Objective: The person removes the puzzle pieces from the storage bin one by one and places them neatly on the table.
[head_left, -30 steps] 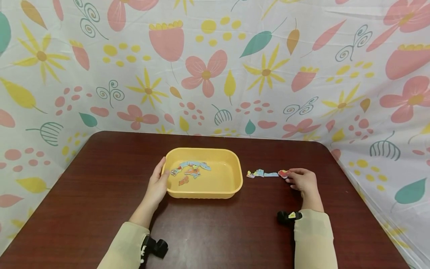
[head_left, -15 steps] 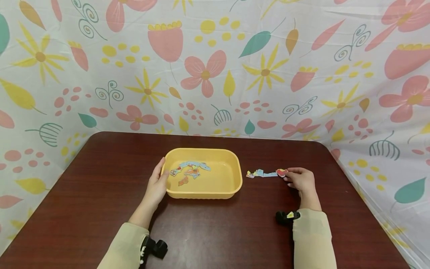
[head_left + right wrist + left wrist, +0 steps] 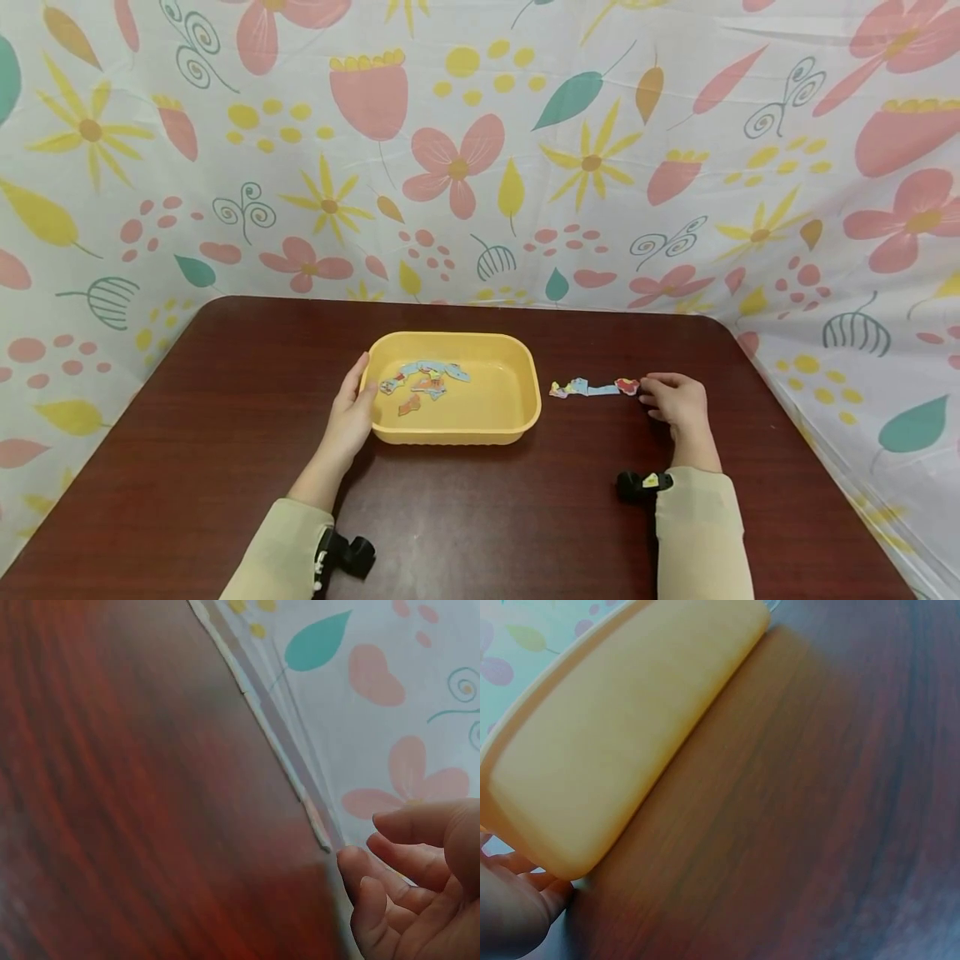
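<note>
My left hand point(image 3: 352, 408) grips the left end of a yellow plastic tray point(image 3: 457, 435); the left wrist view shows its fingers point(image 3: 514, 861) against the tray's lower corner. On the table to the right lies a row of joined flat cutout pieces, like jigsaw pieces: a colourful piece point(image 3: 559, 389) with a light blue one at the left, a thin pale blue strip point(image 3: 603, 390), and a red piece point(image 3: 627, 387) at the right end. Just right of that red piece is my right hand point(image 3: 681, 408), fingers loosely bent. In the right wrist view its fingertips point(image 3: 346, 855) are slightly apart from the row's end.
Inside the tray's left half lie several more cutouts, among them a light blue curved piece point(image 3: 453, 372) and a small orange piece point(image 3: 409, 405). The dark brown table point(image 3: 480, 517) has rounded far corners. A flower-printed cloth point(image 3: 480, 167) hangs behind it.
The red piece slid slightly left against the pale strip under my right fingers. Those fingers have since drawn back a little to the right, off the piece. My left hand stays on the tray.
</note>
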`<state>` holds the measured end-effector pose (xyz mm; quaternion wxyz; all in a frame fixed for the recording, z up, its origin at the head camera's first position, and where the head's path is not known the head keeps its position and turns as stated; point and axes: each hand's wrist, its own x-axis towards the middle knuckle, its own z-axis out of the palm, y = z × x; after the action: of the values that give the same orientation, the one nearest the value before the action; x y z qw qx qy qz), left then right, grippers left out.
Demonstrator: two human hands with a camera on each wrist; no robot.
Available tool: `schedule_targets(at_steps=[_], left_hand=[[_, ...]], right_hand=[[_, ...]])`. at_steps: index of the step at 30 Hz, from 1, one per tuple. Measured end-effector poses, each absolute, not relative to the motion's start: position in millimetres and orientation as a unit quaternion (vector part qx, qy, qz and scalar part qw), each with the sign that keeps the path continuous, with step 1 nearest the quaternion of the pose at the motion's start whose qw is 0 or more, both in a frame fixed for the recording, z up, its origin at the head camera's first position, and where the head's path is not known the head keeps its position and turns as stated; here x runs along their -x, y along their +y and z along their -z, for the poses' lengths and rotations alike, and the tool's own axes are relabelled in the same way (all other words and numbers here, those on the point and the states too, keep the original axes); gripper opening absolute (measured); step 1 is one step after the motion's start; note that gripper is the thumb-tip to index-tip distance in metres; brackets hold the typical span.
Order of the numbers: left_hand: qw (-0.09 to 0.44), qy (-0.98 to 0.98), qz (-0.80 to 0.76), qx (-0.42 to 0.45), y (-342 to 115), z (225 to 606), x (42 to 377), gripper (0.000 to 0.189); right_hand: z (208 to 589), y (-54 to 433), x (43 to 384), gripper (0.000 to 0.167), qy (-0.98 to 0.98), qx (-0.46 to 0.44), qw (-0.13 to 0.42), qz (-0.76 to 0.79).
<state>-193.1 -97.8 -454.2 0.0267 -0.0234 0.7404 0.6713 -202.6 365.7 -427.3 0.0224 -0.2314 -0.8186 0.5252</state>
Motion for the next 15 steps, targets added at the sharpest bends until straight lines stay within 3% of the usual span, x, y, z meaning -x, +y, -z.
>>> schedule_targets(at_steps=[15], left_hand=[[0.024, 0.743, -0.669, 0.017, -97, 454, 191, 0.053]], right_hand=[[408, 340, 194, 0.059, -0.822, 0.124, 0.027, -0.556]])
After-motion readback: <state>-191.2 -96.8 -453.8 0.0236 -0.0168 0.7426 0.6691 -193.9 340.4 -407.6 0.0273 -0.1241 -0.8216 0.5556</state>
